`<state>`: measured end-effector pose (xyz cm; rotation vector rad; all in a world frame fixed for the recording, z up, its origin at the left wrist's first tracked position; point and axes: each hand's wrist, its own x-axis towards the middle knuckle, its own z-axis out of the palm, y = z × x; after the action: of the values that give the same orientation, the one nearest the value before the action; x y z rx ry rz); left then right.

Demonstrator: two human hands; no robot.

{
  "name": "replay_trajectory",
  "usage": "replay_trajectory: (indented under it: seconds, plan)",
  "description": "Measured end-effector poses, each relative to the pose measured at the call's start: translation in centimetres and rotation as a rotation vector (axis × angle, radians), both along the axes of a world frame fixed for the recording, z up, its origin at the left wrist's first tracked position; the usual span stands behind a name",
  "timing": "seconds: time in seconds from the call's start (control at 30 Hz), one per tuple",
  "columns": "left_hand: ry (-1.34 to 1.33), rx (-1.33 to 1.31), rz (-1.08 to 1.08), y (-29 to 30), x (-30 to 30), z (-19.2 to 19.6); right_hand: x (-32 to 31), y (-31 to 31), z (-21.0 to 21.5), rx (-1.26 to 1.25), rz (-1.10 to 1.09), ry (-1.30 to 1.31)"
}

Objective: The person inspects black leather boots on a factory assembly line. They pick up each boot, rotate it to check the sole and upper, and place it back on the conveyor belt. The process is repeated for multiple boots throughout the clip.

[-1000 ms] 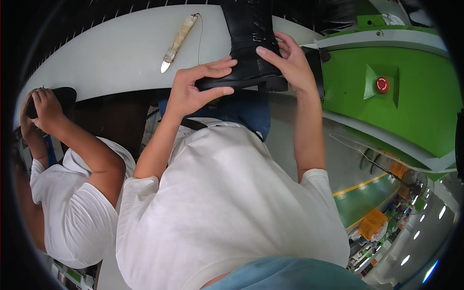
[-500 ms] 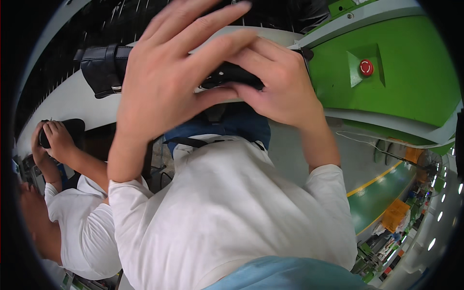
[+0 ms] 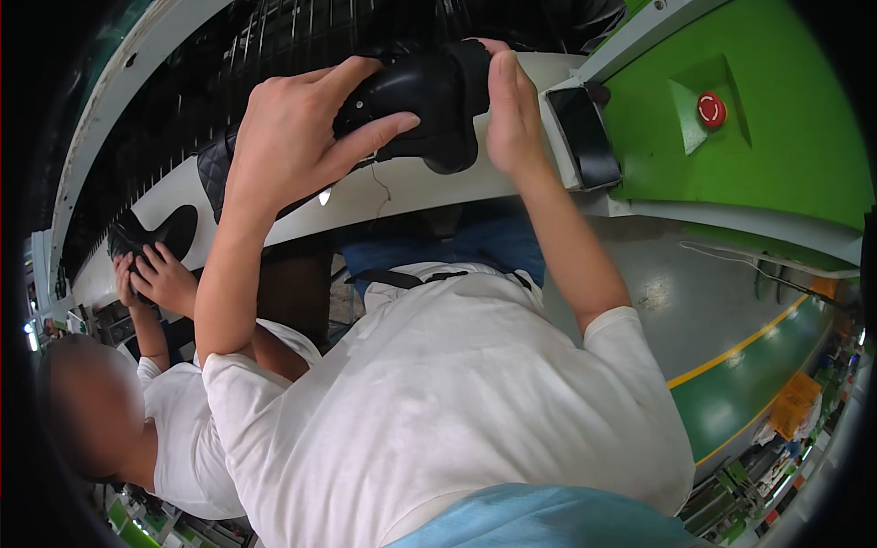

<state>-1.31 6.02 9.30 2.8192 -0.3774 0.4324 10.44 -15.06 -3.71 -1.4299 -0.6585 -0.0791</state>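
A black boot [image 3: 402, 105] with a chunky sole and small metal studs is held above the white ledge, between both my hands. My left hand [image 3: 297, 132] is closed around its upper, thumb on the near side and fingers over the far side. At the sole end, my right hand [image 3: 513, 114] is closed on the boot, thumb up and the other fingers mostly hidden behind. Quilted black leather [image 3: 212, 173] shows beside my left wrist; whether it belongs to the same boot I cannot tell.
A white ledge [image 3: 411, 187] runs along a dark machine with rows of thin metal rods. To the right stand a black-faced box [image 3: 585, 137] and a green housing with a red push button [image 3: 711, 110]. At left, a co-worker's hands [image 3: 155, 274] hold a black shoe [image 3: 174, 233].
My hands have moved apart, my left hand now gripping the boot's upper and my right hand its sole end. More of the boot shows. The view has shifted slightly.
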Motion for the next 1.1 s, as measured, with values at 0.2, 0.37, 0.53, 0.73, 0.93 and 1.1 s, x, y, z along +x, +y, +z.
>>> replay_trajectory:
  seconds: [0.2,0.37,0.53,0.73,0.93,1.1]
  plan:
    - [0.063,0.025,-0.038,0.0,1.2,0.3,0.4,1.0,0.1,0.064,0.023,0.016]
    - [0.096,0.036,-0.033,-0.2,1.8,0.5,1.1,1.3,0.3,0.02,0.021,-0.136]
    - [0.11,0.04,-0.056,-0.5,2.4,0.7,1.3,1.2,-0.1,0.049,0.033,0.096]
    - [0.151,0.077,-0.078,-1.0,3.5,1.5,1.3,2.4,-1.1,0.168,-0.035,0.006]
    - [0.185,0.114,-0.097,-1.9,4.7,1.9,1.9,1.3,-1.9,0.125,-0.042,-0.009]
    - [0.198,0.139,-0.114,-2.9,6.1,2.1,2.6,0.2,-1.1,0.095,-0.067,-0.133]
